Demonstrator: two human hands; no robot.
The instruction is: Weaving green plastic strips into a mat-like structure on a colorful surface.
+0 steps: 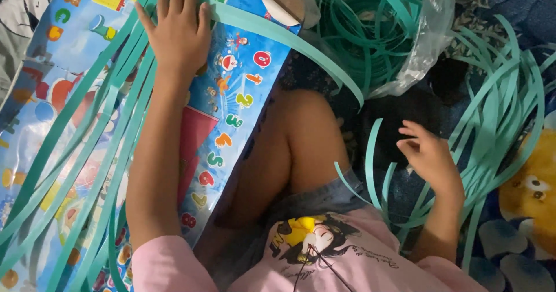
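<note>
My left hand (178, 28) lies flat, fingers spread, on several long teal strips (98, 147) that run across a bright blue picture mat (243, 89). It presses the strips down and grips nothing. My right hand (430, 156) hovers on the right with fingers loosely curled, just above a loose fan of teal strips (498, 107). A thin strip curves up beside its fingers; whether it pinches one I cannot tell. My bent knee (301, 136) lies between the two hands.
A clear plastic bag (428, 43) holding coiled teal strips (359, 31) sits at the top centre. A yellow soft toy (533, 188) lies at the right edge on dark blue patterned bedding (521, 8). Grey cloth shows at the top left.
</note>
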